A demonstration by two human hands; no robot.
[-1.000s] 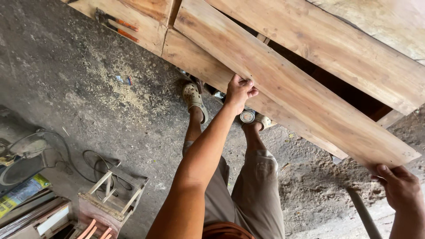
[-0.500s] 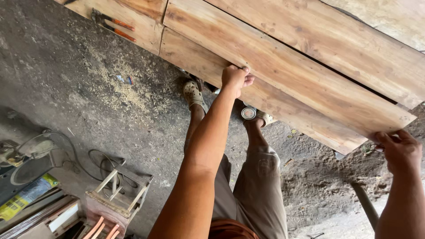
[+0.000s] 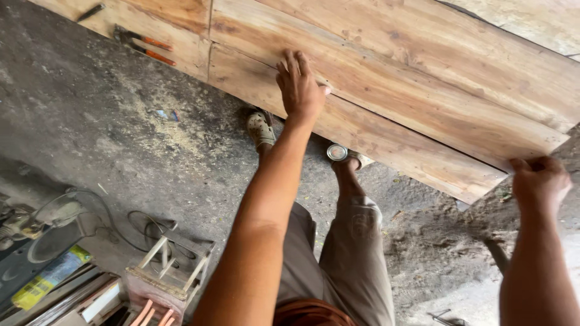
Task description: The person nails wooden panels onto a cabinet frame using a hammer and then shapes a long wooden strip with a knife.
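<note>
Several long wooden planks lie side by side on a raised surface across the top of the head view. My left hand (image 3: 300, 87) rests flat on the seam between the near plank (image 3: 386, 142) and the wider plank (image 3: 423, 90) behind it, fingers spread. My right hand (image 3: 539, 179) grips the end corner of the wider plank at the right. My legs and sandalled feet stand on the ground below the planks.
Pliers with orange handles (image 3: 145, 45) lie on a plank at the upper left. Sawdust covers the concrete floor (image 3: 151, 127). A small wooden stool (image 3: 172, 271), a cable and a power tool (image 3: 36, 220) sit at the lower left. A small round tin (image 3: 336, 152) lies by my foot.
The wider plank has slid closer against the near plank, closing the dark gap. My left hand moved from the plank edge onto the seam, and my right hand rose to the plank's end.
</note>
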